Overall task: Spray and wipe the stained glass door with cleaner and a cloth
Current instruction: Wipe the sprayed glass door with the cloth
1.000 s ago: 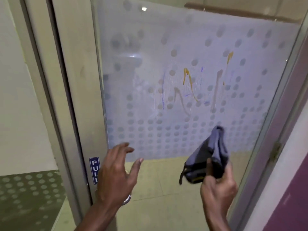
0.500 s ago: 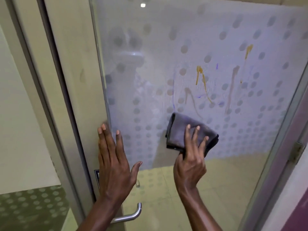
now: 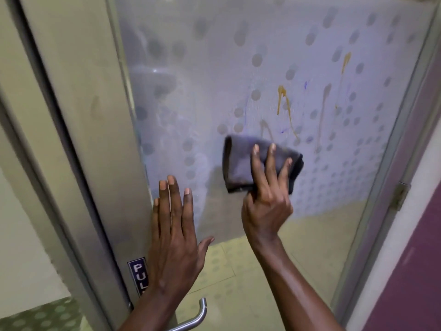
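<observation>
A frosted glass door (image 3: pixel 214 56) with a dot pattern fills the view. Yellow-brown streaks (image 3: pixel 285 108) and faint blue marks run down its middle and upper right. My right hand (image 3: pixel 267 197) presses a folded grey cloth (image 3: pixel 241 163) flat against the glass, just below and left of the streaks, fingers spread over it. My left hand (image 3: pixel 174 235) lies flat and open on the door at the edge of its metal frame, holding nothing. No spray bottle is in view.
A metal lever handle (image 3: pixel 193 318) sticks out at the bottom, below my left hand. A blue PULL sign (image 3: pixel 137 273) is on the door's metal stile. A hinge (image 3: pixel 401 197) and a purple wall (image 3: pixel 417 259) are at the right.
My right hand rose from below and pressed the cloth against the glass under the streaks. My left hand went from hovering to flat on the door.
</observation>
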The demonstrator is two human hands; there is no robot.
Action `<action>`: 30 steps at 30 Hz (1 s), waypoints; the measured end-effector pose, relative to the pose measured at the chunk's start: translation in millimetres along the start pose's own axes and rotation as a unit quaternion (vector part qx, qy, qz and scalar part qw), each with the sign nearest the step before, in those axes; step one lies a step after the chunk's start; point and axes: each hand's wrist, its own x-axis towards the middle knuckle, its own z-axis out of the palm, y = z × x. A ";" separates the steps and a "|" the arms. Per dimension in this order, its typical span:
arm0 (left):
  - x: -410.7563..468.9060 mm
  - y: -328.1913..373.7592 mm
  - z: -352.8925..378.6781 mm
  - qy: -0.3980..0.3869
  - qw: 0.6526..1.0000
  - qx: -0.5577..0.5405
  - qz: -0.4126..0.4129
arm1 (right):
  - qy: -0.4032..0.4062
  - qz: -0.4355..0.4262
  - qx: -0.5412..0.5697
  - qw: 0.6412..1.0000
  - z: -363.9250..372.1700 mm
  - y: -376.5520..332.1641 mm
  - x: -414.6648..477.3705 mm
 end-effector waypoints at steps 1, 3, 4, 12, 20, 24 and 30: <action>2.5 2.1 0.7 -0.004 1.000 -0.001 0.006 | 0.015 -0.008 0.004 1.000 -1.1 -2.6 14.0; 5.6 5.1 2.6 -0.008 1.000 -0.006 0.010 | 0.034 -0.036 0.007 0.999 -0.8 -3.9 28.1; 6.8 6.7 4.3 -0.010 1.000 -0.006 0.009 | 0.039 -0.057 0.001 0.998 0.7 -0.4 24.8; 8.1 6.3 9.2 -0.035 0.998 0.046 0.009 | -0.052 -0.118 -0.048 0.991 11.9 51.1 -104.9; 8.4 24.4 4.7 -0.043 0.997 0.055 -0.031 | 0.067 -0.058 0.007 0.996 -2.6 26.4 55.0; 10.6 35.4 4.3 -0.027 0.997 0.044 -0.051 | 0.065 -0.103 -0.016 0.993 0.4 32.3 36.9; 32.3 53.9 7.4 -0.040 0.999 0.030 -0.003 | -0.017 -0.124 -0.051 0.991 3.5 73.8 -67.9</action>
